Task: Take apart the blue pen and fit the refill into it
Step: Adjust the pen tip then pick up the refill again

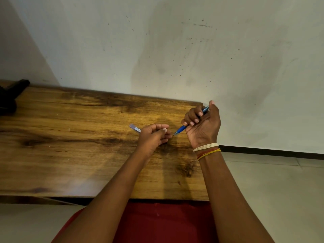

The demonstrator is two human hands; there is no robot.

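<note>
Blue pen (pixel 191 121): you hold it in your right hand (pixel 203 123), raised over the far right corner of the bench (pixel 70 137), tip pointing down-left. Fingers (pixel 190 115) curl tight round the barrel; thumb at the top end. Pen appears whole, not yet unscrewed. Slim blue barrel, dark point, upper end hidden in your grip.

Your left hand (pixel 154 135) holds what looks like the refill (pixel 135 128), a pale, thin strip poking out far-left of loosely curled fingers.

Risk, as judged: with both hands occupied, unscrewing may make you drop the refill, or small inner parts may roll off the nearby bench edge.
</note>
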